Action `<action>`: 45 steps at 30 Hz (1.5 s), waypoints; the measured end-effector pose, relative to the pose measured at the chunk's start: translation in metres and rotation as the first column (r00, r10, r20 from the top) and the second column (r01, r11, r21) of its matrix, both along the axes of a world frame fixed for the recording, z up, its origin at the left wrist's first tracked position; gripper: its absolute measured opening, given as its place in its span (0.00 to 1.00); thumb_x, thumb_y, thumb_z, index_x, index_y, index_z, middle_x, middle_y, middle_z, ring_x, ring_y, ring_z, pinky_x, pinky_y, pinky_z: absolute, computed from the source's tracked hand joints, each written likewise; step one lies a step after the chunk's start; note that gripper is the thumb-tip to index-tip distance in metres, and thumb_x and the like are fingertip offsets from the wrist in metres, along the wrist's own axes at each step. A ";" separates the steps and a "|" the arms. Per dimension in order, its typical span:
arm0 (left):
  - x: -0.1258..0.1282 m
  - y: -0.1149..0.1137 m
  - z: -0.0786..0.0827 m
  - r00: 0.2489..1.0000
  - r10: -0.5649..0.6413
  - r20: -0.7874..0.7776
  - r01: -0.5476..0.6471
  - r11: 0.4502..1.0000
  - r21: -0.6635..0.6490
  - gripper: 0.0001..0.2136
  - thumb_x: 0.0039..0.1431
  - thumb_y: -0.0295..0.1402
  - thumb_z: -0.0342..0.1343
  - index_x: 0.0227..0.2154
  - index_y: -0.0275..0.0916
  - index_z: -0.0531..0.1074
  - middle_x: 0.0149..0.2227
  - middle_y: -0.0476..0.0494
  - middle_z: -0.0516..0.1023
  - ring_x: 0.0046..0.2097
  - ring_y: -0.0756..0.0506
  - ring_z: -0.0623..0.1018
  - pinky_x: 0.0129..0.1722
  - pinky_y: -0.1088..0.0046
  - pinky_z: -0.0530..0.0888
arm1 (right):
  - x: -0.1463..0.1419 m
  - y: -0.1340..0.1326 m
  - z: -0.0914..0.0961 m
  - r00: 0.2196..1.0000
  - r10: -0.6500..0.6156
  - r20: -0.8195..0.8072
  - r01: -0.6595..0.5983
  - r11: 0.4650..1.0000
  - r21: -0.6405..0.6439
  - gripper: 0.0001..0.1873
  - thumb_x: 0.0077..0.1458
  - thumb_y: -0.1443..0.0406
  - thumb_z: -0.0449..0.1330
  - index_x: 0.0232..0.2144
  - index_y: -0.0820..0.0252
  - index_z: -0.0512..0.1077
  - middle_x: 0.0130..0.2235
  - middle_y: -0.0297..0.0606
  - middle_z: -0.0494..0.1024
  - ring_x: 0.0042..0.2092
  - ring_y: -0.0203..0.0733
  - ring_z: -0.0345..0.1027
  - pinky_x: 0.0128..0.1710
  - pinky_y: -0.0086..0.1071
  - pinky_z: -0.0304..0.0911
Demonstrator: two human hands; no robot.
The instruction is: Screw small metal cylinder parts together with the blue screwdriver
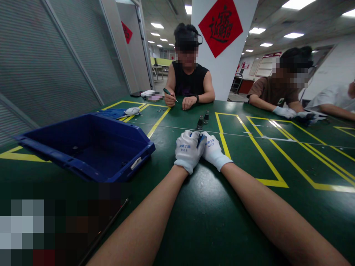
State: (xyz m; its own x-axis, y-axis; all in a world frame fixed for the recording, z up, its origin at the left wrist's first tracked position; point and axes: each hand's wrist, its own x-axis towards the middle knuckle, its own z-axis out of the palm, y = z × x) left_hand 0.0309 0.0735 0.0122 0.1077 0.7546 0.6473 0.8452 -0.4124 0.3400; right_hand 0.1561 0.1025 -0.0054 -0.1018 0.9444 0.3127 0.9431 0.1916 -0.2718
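Observation:
My left hand [188, 149] and my right hand [214, 150] wear white gloves with blue palms. They meet over the green table [210, 221], straight ahead of me. The fingers of both are curled inward and touch or nearly touch each other. Something dark shows between them, but the gloves hide its shape. Just beyond my fingertips stand two small dark cylindrical pieces with shiny metal ends, a nearer one [200, 122] and a farther one [206, 117]. Both are upright and apart from my hands.
A blue plastic bin [144, 149] stands to my left, small dark bits inside. Behind it lie gloves [132, 111]. Across the table a person [191, 79] holds a green-handled screwdriver [167, 92]. Another gloved person [273, 92] sits at right. Yellow tape [257, 166] marks the tabletop.

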 end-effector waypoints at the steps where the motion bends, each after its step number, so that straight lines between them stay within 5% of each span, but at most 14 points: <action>1: 0.000 -0.002 0.003 0.999 0.032 -0.019 -0.032 0.999 -0.002 0.15 0.60 0.46 0.48 0.39 0.40 0.71 0.38 0.40 0.69 0.40 0.40 0.71 0.40 0.63 0.68 | -0.003 -0.001 0.001 1.000 -0.010 0.002 0.010 1.000 -0.014 0.16 0.55 0.60 0.53 0.47 0.54 0.67 0.44 0.43 0.73 0.45 0.49 0.67 0.45 0.40 0.63; 7: -0.005 -0.007 0.011 0.990 0.142 -0.021 -0.142 0.989 -0.033 0.11 0.59 0.40 0.48 0.36 0.38 0.68 0.39 0.39 0.68 0.39 0.41 0.72 0.39 0.64 0.69 | -0.016 -0.013 0.007 0.997 0.023 0.077 -0.019 0.999 -0.044 0.14 0.54 0.60 0.54 0.43 0.54 0.67 0.41 0.42 0.73 0.43 0.49 0.67 0.40 0.40 0.64; 20: -0.003 -0.010 0.010 0.988 0.149 0.024 -0.144 0.978 -0.153 0.11 0.60 0.41 0.47 0.40 0.40 0.64 0.39 0.42 0.71 0.38 0.42 0.76 0.38 0.67 0.71 | -0.013 -0.017 0.011 0.990 0.033 0.135 -0.025 0.998 -0.060 0.17 0.55 0.58 0.53 0.46 0.53 0.68 0.45 0.42 0.71 0.43 0.48 0.66 0.42 0.40 0.64; 26: -0.010 -0.006 0.002 0.989 -0.049 0.139 0.065 0.991 -0.114 0.17 0.60 0.36 0.48 0.52 0.41 0.58 0.44 0.41 0.73 0.41 0.42 0.76 0.41 0.63 0.71 | -0.009 -0.017 0.008 0.984 0.103 0.147 -0.102 0.995 -0.011 0.19 0.55 0.59 0.54 0.49 0.49 0.68 0.52 0.41 0.67 0.44 0.48 0.66 0.43 0.42 0.63; 32: -0.014 0.001 -0.013 0.924 -0.273 0.268 0.269 0.962 0.055 0.12 0.62 0.35 0.45 0.47 0.39 0.59 0.44 0.39 0.70 0.45 0.44 0.74 0.45 0.65 0.70 | -0.001 -0.009 0.001 0.997 0.071 -0.002 -0.070 0.994 0.088 0.28 0.56 0.60 0.53 0.59 0.53 0.59 0.53 0.44 0.67 0.49 0.50 0.65 0.49 0.43 0.61; 38: -0.011 0.010 -0.025 0.872 -0.318 0.373 0.287 0.948 0.139 0.11 0.60 0.34 0.48 0.44 0.40 0.56 0.40 0.43 0.68 0.40 0.48 0.73 0.43 0.68 0.71 | 0.012 0.002 -0.005 0.987 -0.014 -0.162 0.038 0.989 0.144 0.30 0.55 0.61 0.54 0.59 0.57 0.58 0.54 0.45 0.67 0.53 0.48 0.63 0.53 0.42 0.58; 45: -0.013 0.007 -0.024 0.868 -0.313 0.386 0.296 0.949 0.104 0.10 0.59 0.36 0.50 0.42 0.41 0.57 0.37 0.45 0.69 0.37 0.48 0.73 0.40 0.68 0.71 | 0.016 -0.004 -0.002 0.987 -0.018 -0.161 0.047 0.983 0.177 0.27 0.55 0.62 0.54 0.58 0.56 0.60 0.53 0.44 0.67 0.53 0.48 0.63 0.53 0.41 0.59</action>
State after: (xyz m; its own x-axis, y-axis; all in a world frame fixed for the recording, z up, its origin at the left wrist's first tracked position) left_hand 0.0181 0.0807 -0.0120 0.0584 0.6984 0.7133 0.4754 -0.6478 0.5953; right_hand 0.1724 0.0987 -0.0079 -0.0078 0.8731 0.4874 0.8974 0.2212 -0.3818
